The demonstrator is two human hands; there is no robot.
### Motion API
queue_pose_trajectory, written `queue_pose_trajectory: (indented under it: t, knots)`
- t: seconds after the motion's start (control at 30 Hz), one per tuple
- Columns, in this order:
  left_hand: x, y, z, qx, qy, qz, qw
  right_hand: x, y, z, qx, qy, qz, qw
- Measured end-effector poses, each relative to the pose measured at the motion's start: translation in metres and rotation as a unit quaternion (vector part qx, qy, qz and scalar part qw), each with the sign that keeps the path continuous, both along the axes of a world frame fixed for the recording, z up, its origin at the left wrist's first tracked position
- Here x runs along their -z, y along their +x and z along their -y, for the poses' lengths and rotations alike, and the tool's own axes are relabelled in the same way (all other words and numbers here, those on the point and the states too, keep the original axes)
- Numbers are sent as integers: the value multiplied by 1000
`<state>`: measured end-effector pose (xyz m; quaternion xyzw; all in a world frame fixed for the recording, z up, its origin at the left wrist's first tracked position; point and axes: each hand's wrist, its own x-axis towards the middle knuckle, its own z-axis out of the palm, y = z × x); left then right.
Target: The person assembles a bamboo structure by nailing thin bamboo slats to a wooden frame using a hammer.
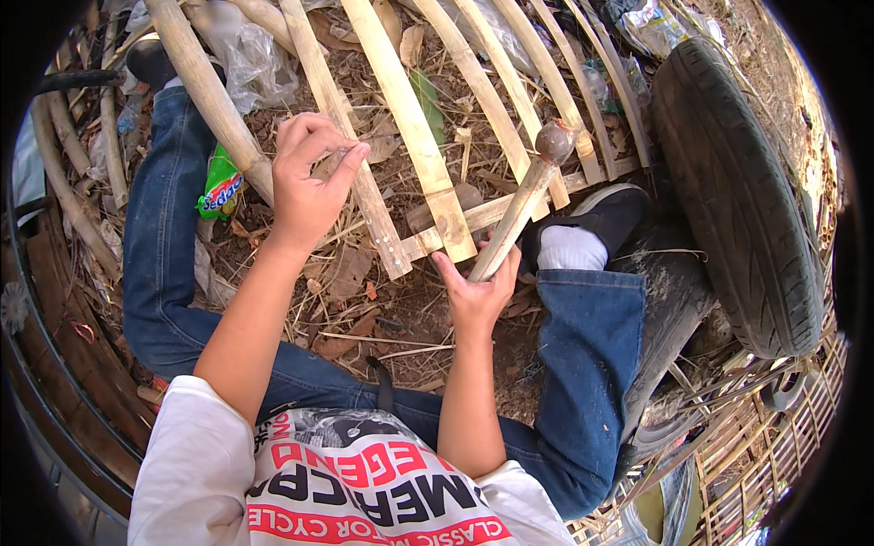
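Note:
My right hand (482, 296) is wrapped round the pale wooden handle of a hammer (519, 211), whose rounded, rusty brown head points away from me. Its thumb rests near the near end of a flat bamboo slat (408, 118). My left hand (314, 177) is raised over another bamboo slat (364, 196), with thumb and forefinger pinched together; whatever is between them is too small to make out. Several slats lie roughly side by side, running away from me, and a bamboo crosspiece (496, 211) passes beneath their near ends.
A black tyre (733, 200) stands at the right, close to my shoe. Thick bamboo poles (214, 100) lie at the left, beside a green wrapper (220, 187) and a clear plastic bag (259, 68). Bamboo lattice (765, 464) spreads at the lower right. Dry leaves and straw cover the ground.

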<state>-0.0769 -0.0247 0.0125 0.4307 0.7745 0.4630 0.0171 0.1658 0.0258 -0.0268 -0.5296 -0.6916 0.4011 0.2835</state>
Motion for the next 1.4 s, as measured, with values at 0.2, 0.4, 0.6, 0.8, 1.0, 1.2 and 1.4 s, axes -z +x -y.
queue_pose_trajectory:
  t: [0.2, 0.4, 0.6, 0.8, 1.0, 1.2, 1.4]
  knots:
    - [1, 52, -10, 158, -40, -22, 986, 3, 4, 5, -14, -4, -18, 1000]
    - [3, 89, -18, 205, -60, -2, 977, -2, 0, 8, 44, -99, -106, 988]
    - [4, 89, -21, 210, -80, -12, 974, 1, -2, 5, 82, -90, -106, 987]
    - [3, 90, -23, 208, -92, -19, 974, 2, -4, 4, 60, -53, -71, 994]
    - [8, 89, -21, 216, -106, -8, 971, -2, -5, -1, 42, -36, -40, 998]
    - [4, 91, -22, 197, -115, -3, 974, -7, -10, -1, 56, -48, -40, 996]
    - [5, 89, -22, 196, -120, -4, 973, -3, -11, -3, 63, -47, -22, 997]
